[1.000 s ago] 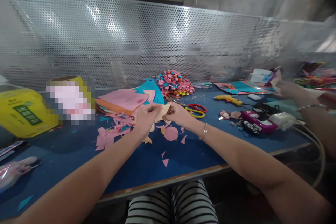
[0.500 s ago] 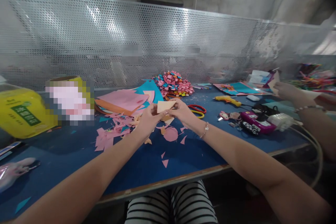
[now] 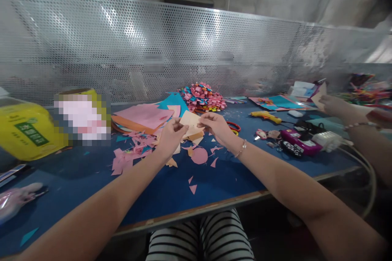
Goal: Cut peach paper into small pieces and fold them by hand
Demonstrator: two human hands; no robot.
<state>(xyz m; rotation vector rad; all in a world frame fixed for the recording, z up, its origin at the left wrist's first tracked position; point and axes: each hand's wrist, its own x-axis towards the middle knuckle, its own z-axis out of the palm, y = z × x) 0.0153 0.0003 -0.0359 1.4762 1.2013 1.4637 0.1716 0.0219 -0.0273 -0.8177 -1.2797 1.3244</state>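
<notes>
right now, holding pale paper (image 3: 190, 121) up over the blue table (image 3: 159, 183), between left hand (image 3: 170, 136) and right hand (image 3: 216, 126). pinching one edge with each, thumb and finger almost closed, paper in between. can't tell if folded or flat all the way.

just under the hands, lying loose: more pale bits, a pink circle (image 3: 199, 155) and little pink triangles (image 3: 192, 189). to the left, lots of pink scraps (image 3: 122, 161). half hidden behind the right hand, red and yellow scissors (image 3: 234, 126).

done by the look of it: plenty of small bright pieces, in a big heap (image 3: 203, 96) at the back. left by the look of it: this pale paper, and maybe the large sheets (image 3: 142, 117), stacked flat near the heap.

farther left, a yellow bag (image 3: 30, 130); can't see inside. beside the bag, maybe a yellow tub (image 3: 92, 91), blurred in front; can't tell what's in it.
</notes>
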